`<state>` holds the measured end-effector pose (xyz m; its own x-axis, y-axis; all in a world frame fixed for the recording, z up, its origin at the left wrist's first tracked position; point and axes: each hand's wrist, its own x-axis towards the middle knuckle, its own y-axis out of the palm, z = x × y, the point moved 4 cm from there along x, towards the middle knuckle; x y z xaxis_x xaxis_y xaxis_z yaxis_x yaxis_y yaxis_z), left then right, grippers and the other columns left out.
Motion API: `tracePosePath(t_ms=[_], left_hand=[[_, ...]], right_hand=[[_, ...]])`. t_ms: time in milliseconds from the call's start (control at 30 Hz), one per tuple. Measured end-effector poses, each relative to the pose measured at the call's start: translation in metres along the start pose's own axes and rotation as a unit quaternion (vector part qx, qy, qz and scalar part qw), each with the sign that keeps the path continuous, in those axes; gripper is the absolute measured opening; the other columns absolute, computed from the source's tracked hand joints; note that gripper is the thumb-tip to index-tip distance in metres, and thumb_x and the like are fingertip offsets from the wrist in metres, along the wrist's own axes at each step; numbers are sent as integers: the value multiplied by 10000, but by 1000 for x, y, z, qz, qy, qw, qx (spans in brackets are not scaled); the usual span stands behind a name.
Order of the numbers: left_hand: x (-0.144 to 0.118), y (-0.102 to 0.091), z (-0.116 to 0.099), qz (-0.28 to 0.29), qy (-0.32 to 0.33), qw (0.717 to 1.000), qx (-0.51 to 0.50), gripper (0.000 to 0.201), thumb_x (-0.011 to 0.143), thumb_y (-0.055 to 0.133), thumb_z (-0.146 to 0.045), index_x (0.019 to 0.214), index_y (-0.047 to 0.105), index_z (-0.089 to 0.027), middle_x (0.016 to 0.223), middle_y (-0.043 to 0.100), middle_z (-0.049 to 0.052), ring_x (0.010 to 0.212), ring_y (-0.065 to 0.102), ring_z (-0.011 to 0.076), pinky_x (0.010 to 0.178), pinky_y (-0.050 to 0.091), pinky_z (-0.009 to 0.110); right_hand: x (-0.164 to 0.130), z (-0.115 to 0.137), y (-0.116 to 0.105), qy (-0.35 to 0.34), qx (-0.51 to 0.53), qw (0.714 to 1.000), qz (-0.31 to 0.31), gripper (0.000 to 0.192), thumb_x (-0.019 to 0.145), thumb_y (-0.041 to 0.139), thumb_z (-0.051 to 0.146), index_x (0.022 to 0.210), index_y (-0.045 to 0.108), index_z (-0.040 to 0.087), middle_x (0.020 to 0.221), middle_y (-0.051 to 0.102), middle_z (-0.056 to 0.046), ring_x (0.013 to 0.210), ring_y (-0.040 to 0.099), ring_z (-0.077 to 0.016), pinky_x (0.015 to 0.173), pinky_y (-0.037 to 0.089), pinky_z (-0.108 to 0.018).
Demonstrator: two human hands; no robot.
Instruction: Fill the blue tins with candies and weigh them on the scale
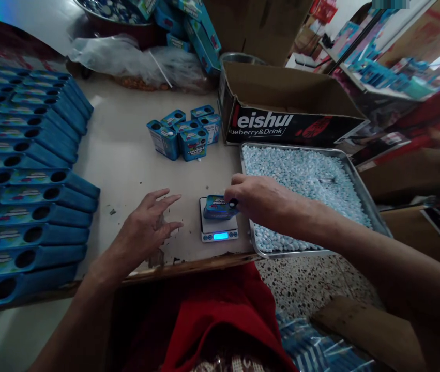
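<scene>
My right hand point(260, 199) grips a small blue candy box point(215, 206) that lies on a little digital scale point(218, 231) with a lit blue display. My left hand point(146, 227) hovers open, fingers spread, over the table just left of the scale, holding nothing. To the right of the scale, a metal tray point(355, 178) is filled with small pale blue candies. Several filled blue boxes point(184, 133) stand upright in a cluster at the middle of the table.
Rows of flat blue boxes point(21, 175) are stacked along the left side. An open cardboard carton point(285, 103) sits behind the tray. Plastic bags point(134, 59) and more blue boxes lie at the back. The table's worn front edge point(188, 266) is close to my lap.
</scene>
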<state>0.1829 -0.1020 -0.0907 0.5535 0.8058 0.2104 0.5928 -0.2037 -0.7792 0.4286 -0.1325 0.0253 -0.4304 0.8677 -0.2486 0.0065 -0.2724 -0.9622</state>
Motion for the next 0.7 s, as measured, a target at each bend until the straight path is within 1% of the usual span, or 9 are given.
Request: tracePosePath(t_ms=[133,233,300,400,467,533,600,633,700], left_hand=[[1,-5,3,-7,6,1000,-7,499,948,661,-448,1400,621,-241,1473,578,123,1353,589,304,1136,524,501],[1,-6,7,-11,3,1000,-17,527,949,646,-500,1404,623,-235,1460,592,127,1347,594,311,1134,527,507],[0,-4,11,-12,0,1000,-20,525,955,632,-516,1396,631,-230,1443,607,128,1329,608,305,1139,522,510],[2,1,17,-8,1,1000,-24,510,960,621,-531,1368,651,-227,1395,644,119,1285,639,289,1134,529,496],[5,4,19,-7,1,1000,-29,501,964,620,-528,1360,654,-224,1381,653,113,1268,650,278,1131,534,480],[7,4,20,0,-8,1000,-26,500,967,621,-520,1373,647,-230,1407,641,107,1283,643,275,1139,528,472],[7,3,21,4,-23,1000,-14,506,970,611,-522,1388,641,-239,1436,629,103,1305,630,283,1150,518,474],[6,2,22,5,-33,999,-9,511,971,603,-527,1394,638,-242,1445,625,102,1313,626,288,1155,513,476],[-1,0,28,4,-57,998,1,513,974,582,-536,1392,642,-243,1446,628,102,1305,631,294,1156,510,474]], right_hand=[[-3,-11,3,8,75,996,-53,264,887,626,15,989,793,193,1001,691,-65,774,598,-146,684,413,-273],[-9,-24,2,12,218,972,-81,283,904,571,21,958,788,194,1001,716,-54,849,655,-155,768,491,-284],[-10,-38,2,27,349,931,-100,228,927,573,89,905,778,188,954,734,-48,854,684,-160,789,540,-299],[7,-66,9,79,512,843,-144,90,882,694,221,888,774,181,871,751,-48,815,717,-175,783,595,-322],[36,-86,20,108,573,794,-169,151,791,800,263,907,780,168,828,755,-55,771,722,-180,757,612,-325],[75,-100,36,130,601,770,-171,219,703,868,253,877,781,151,782,748,-58,703,705,-170,715,610,-315],[116,-108,55,156,585,780,-160,176,698,863,229,821,775,140,718,726,-48,631,666,-152,674,587,-302],[135,-110,63,166,551,803,-159,133,731,834,226,812,776,137,692,716,-43,615,654,-150,666,569,-297],[162,-110,73,165,426,874,-168,86,810,758,215,837,795,141,716,730,-53,675,677,-177,702,538,-300]])
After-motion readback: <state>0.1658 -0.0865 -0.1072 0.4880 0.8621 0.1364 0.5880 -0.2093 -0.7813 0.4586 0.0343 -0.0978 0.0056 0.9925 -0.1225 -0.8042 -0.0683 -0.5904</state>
